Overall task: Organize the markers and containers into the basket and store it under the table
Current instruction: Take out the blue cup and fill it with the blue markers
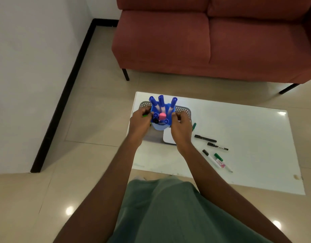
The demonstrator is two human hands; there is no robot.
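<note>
- Loose markers lie on the white bench at 4 o'clock from the basket, well apart from it: two black, one white-bodied, one green-capped.
- Left hand and right hand flank a blue cup, fingers curled against its sides, gripping it.
- Cup sits over the grey basket at the bench's 10 o'clock corner.
- Cup holds blue-capped markers, upright and splayed, plus one pink cap.
- Red sofa at 12 o'clock, beyond the bench.
</note>
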